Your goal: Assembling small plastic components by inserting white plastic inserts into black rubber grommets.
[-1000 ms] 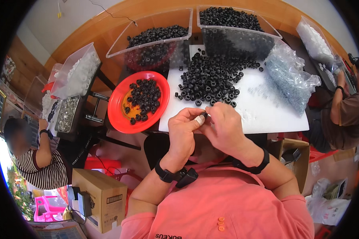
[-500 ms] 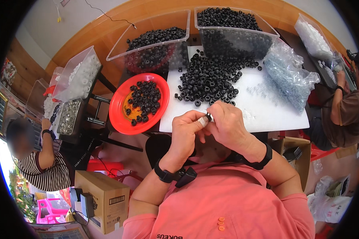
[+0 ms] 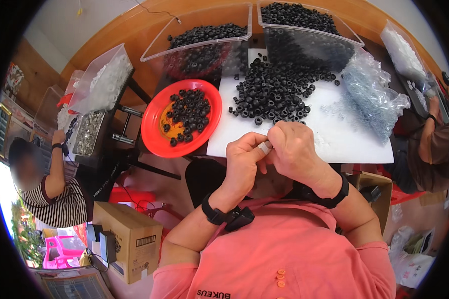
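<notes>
My left hand (image 3: 243, 158) and my right hand (image 3: 295, 152) meet at the near edge of the white board (image 3: 349, 145). Both are closed, thumbs and fingertips pinched together. What lies between them is covered by the right hand's fingers. A white wrap (image 3: 265, 147) circles my left thumb. Just beyond my fingers is a pile of small black ring-shaped pieces (image 3: 270, 94). To the left, a red plastic dish (image 3: 152, 134) holds more of the same black pieces.
Clear bins of black pieces (image 3: 204, 50) (image 3: 304, 37) stand behind the board. A clear bag of small silvery parts (image 3: 371, 99) lies right. Co-workers sit at left (image 3: 55, 199) and right (image 3: 436, 144). A cardboard box (image 3: 142, 246) stands lower left.
A small black piece showed between my fingertips before; now my right fingers cover that spot. The whole view has shifted slightly, with the dish and board now further right and higher.
</notes>
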